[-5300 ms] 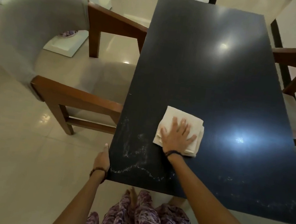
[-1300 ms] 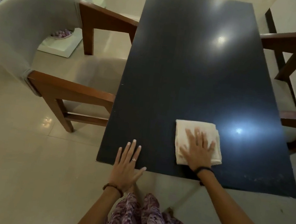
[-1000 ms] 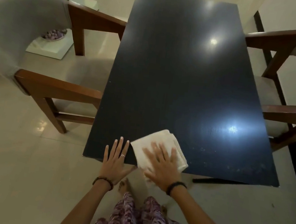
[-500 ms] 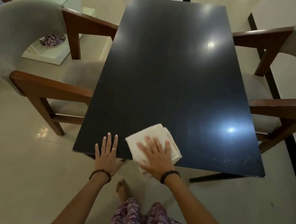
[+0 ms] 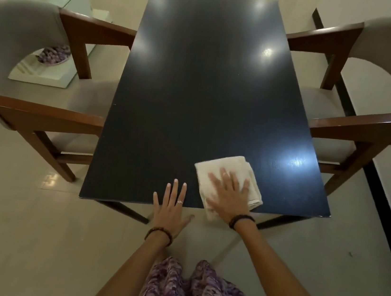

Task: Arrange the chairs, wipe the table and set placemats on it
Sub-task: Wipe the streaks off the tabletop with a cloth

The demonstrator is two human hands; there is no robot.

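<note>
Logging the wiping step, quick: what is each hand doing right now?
Left hand: open, flat on the table edge, holding nothing.
Right hand: open, pressing the cloth flat.

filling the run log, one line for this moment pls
step: wiping | right hand flat on cloth | left hand flat on table edge | placemats: none

The right hand [image 5: 229, 197] is motion-blurred and hides part of the cloth [image 5: 226, 170] beneath it
</note>
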